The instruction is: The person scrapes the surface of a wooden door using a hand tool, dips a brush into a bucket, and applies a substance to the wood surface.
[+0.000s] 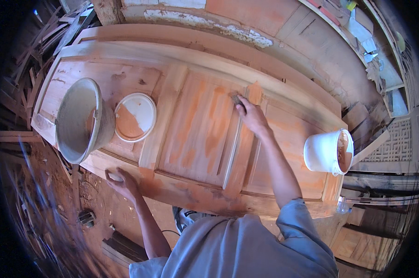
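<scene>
My right hand [252,116] is closed round a small dark pad [237,99], pressed to the wooden panel door [170,97] near the upper end of an upright between two panels. Whether the pad is a sponge, a rag or a sanding block, I cannot tell. Orange-brown smears streak the middle panel left of it. Beside the door's near edge, my left hand [124,185] has its fingers curled, with something pale and small between them that I cannot make out. A large grey bucket [108,125] stands on the door's left part, beside a round white lid [147,111] half covered with orange-brown paste.
A white bucket [318,153] with orange-brown paste inside sits at the door's right end. Behind the door is a stained wall [306,60] with peeling paint. Wood scraps [43,46] are piled at the far left, and a carved lattice panel [394,141] leans at the right.
</scene>
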The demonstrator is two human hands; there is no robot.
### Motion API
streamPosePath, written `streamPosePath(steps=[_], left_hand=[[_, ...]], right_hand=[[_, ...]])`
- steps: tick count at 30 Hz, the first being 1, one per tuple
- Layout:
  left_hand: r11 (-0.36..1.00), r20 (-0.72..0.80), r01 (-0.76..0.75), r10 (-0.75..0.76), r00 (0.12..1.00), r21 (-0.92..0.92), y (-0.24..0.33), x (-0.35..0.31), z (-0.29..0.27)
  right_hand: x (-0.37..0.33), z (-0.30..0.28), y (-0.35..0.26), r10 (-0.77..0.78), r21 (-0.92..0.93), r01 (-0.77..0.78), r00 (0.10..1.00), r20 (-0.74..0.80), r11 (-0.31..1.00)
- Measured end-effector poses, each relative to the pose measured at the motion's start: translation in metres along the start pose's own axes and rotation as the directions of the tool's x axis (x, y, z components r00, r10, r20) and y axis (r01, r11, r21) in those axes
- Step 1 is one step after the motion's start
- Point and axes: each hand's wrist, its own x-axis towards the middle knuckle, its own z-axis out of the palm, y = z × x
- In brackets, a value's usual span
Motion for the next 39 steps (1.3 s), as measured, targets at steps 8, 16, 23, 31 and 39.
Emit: streamPosePath(steps=[8, 16, 23, 31, 39], left_hand=[[0.997, 0.033, -0.028, 0.026, 0.999, 0.068, -0.001, 0.0, -0.005], [1.0, 0.028, -0.021, 0.021, 0.999, 0.013, -0.009, 0.0, 0.0], [1.0, 0.035, -0.018, 0.017, 0.999, 0.005, -0.016, 0.003, 0.0], [0.999, 0.031, -0.048, 0.048, 0.998, 0.025, -0.003, 0.0, 0.001], [0.997, 0.012, -0.018, 0.017, 1.0, 0.069, -0.006, -0.001, -0.003]], right_hand=[[0.015, 0.047, -0.041, 0.23, 0.064, -0.228, 0.973, -0.025, 0.971], [0.025, 0.081, -0.038, 0.215, 0.051, -0.209, 0.944, -0.251, 0.977], [0.032, 0.084, -0.035, 0.22, 0.073, -0.209, 0.952, -0.213, 0.975], [0.029, 0.075, -0.022, 0.205, -0.025, -0.21, 0.969, -0.135, 0.977], [0.022, -0.048, -0.036, -0.063, -0.02, 0.084, 0.871, 0.487, 0.996]])
